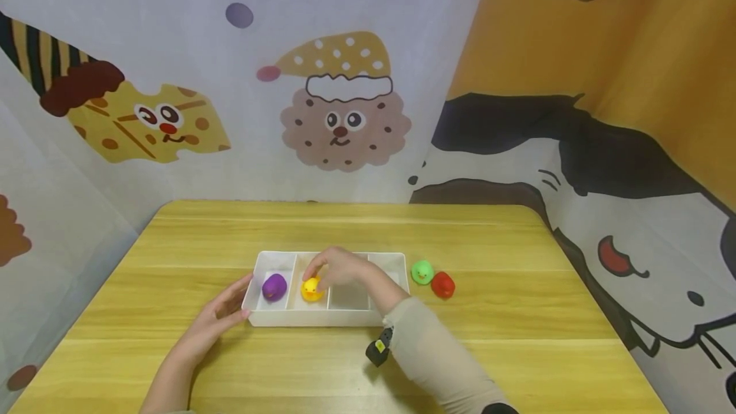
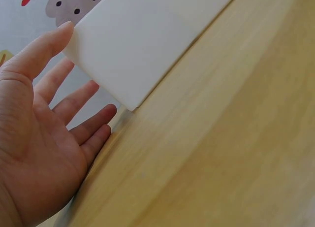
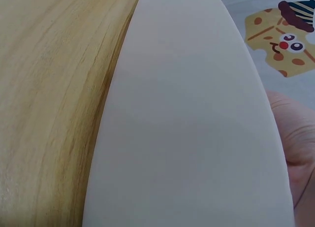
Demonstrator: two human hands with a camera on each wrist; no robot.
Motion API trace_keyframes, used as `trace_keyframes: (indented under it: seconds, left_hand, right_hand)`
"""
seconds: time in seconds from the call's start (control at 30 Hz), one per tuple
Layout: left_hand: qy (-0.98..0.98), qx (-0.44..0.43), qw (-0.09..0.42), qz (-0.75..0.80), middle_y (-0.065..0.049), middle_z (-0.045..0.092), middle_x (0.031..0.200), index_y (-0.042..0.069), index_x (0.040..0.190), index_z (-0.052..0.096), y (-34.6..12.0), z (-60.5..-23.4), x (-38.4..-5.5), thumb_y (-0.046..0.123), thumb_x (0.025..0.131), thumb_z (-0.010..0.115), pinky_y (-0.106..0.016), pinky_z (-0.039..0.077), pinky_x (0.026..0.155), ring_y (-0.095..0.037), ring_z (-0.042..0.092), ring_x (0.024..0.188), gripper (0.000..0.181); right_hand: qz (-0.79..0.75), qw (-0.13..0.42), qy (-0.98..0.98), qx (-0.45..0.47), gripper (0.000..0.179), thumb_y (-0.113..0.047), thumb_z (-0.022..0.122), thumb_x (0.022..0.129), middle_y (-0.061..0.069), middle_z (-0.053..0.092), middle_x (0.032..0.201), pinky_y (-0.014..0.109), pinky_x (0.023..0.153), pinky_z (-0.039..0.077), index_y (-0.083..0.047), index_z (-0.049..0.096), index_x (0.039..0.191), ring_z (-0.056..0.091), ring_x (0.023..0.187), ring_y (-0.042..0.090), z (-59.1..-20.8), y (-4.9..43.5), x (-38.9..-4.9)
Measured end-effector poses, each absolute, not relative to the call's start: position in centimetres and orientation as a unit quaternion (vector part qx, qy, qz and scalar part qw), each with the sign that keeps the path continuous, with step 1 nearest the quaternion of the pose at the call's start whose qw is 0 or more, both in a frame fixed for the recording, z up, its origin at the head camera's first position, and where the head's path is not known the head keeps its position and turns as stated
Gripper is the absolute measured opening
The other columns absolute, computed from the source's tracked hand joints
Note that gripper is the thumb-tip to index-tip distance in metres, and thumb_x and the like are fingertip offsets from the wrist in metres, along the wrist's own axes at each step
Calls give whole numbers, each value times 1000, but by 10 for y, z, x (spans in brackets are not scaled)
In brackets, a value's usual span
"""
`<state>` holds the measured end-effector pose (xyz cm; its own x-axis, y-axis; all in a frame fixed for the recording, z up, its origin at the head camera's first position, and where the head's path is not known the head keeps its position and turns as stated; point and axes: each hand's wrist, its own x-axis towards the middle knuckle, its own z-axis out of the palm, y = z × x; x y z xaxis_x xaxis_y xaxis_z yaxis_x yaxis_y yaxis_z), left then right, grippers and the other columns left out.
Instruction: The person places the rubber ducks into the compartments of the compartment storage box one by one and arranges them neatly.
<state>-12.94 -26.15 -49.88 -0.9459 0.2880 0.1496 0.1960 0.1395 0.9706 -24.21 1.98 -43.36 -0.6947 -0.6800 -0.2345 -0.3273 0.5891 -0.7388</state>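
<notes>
At nine o'clock on the tray [image 1: 322, 319], left hand [image 1: 216, 316] touches, fingers loose; right hand [image 1: 342, 267] pinches yellow duck [image 1: 312, 295] inside. Purple duck [image 1: 274, 287] toward nine; green duck [image 1: 422, 272], red duck [image 1: 443, 285] outside, three o'clock. Uneven release might topple yellow duck.

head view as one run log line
right hand: pinches yellow duck in tray; left hand: touches tray's left end; purple duck: leftmost in tray; green duck, red duck: outside tray

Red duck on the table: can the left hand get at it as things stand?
Probably not easily. The left hand is at the tray's left end; the red duck sits beyond the right end, with the tray and right forearm between.
</notes>
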Motion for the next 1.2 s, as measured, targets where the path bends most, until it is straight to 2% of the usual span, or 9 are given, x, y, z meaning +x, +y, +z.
trace_keyframes:
  seconds: [0.17,0.43,0.6,0.9,1.07,1.2]
  left_hand:
    - [752,162,37,638,-32,32,145,0,149,27,-261,-498,-130,-1,95,54,-18,37,94,-4,46,122,60]
    - [751,162,39,639,-31,31,146,3,149,28,-262,-500,-131,0,95,53,-18,37,94,-4,45,122,60]
    - [748,165,41,641,-31,30,146,2,149,28,-262,-501,-131,0,95,53,-18,37,94,-4,45,123,60]
    - [748,162,40,643,-32,30,145,1,149,28,-262,-499,-130,0,95,53,-18,37,94,-3,45,122,60]
    - [744,167,38,645,-33,31,145,0,149,27,-262,-500,-130,-1,94,53,-18,38,94,-5,46,122,60]
    - [748,165,37,642,-32,31,145,1,149,28,-262,-500,-130,-1,94,54,-18,37,94,-4,46,122,61]
  right_hand:
    - [-337,255,860,-286,29,-1,76,77,-16,65,96,41,97,40,-23,75,96,56,107,15,-432,19,-241]
    - [-341,246,860,-288,30,-3,77,76,-19,65,99,47,100,37,-25,75,97,54,109,13,-434,23,-242]
    - [-360,227,854,-301,27,-8,76,80,-17,66,101,42,100,39,-21,74,103,55,110,12,-429,29,-243]
    - [-417,201,835,-297,27,-15,78,80,-14,67,105,35,91,46,-15,73,107,55,113,20,-407,44,-235]
    - [-433,174,830,-305,27,-16,78,80,-14,67,105,36,90,47,-15,73,107,56,111,16,-399,56,-229]
    - [-442,146,825,-320,26,-13,77,81,-11,69,105,32,79,51,-15,73,107,59,101,12,-393,65,-223]
